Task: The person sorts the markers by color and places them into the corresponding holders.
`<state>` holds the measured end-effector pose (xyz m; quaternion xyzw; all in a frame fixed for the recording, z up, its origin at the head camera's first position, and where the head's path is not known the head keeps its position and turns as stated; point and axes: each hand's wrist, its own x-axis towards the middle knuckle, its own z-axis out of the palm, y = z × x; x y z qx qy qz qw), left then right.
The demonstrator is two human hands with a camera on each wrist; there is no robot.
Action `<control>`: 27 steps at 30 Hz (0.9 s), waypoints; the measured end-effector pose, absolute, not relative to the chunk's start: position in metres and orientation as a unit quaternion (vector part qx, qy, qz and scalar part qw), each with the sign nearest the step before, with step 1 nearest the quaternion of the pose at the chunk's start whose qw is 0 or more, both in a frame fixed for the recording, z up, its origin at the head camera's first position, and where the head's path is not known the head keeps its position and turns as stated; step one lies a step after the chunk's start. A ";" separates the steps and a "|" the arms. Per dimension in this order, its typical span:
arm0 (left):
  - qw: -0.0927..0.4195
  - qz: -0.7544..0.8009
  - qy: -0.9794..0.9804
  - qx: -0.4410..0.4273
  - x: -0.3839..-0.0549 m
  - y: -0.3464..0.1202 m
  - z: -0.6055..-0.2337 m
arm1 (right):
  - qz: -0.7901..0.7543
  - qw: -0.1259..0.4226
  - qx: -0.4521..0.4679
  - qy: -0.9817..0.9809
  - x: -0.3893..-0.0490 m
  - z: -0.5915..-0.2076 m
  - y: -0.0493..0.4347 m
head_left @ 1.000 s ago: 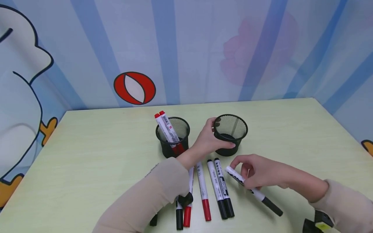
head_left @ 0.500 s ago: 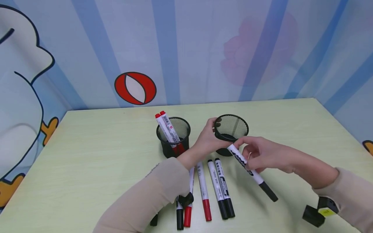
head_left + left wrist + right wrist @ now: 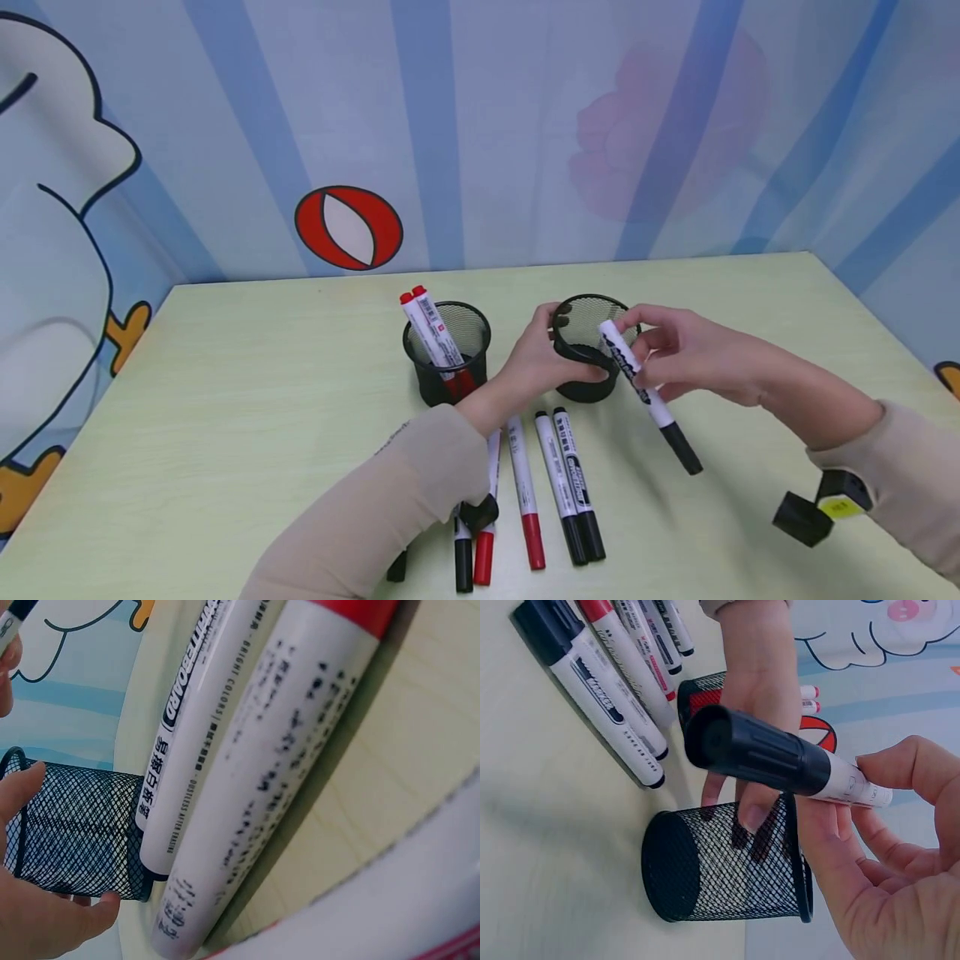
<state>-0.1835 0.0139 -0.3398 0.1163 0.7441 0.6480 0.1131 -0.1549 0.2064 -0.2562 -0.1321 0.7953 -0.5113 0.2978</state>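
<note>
My left hand grips a black mesh pen cup on the table, fingers and thumb around its side. In the right wrist view this mesh cup has nothing inside that shows. My right hand pinches a whiteboard marker, white with a black cap, in front of the cup's right rim. The marker slants, its white end up by the cup's mouth and its cap pointing down to the right, above the table.
A second mesh cup to the left holds two red markers. Nearer on the table lie a red-capped marker, two black-capped markers and several others, partly under the left sleeve. A patterned wall stands behind.
My right hand has lifted the black-capped marker off the table and carried it up and away from me to the right-hand cup's rim. The left hand stays on the cup.
</note>
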 end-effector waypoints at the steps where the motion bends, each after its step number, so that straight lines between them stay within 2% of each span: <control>1: 0.114 0.650 0.742 0.116 -0.183 0.014 -0.340 | -0.512 0.294 -0.129 0.797 -0.156 -0.255 0.206; 12: 0.119 0.660 0.732 0.119 -0.184 0.013 -0.341 | -0.542 0.235 -0.118 0.798 -0.176 -0.241 0.204; 27: 0.124 0.647 0.744 0.114 -0.184 0.013 -0.340 | -0.669 0.057 -0.085 0.736 -0.209 -0.243 0.187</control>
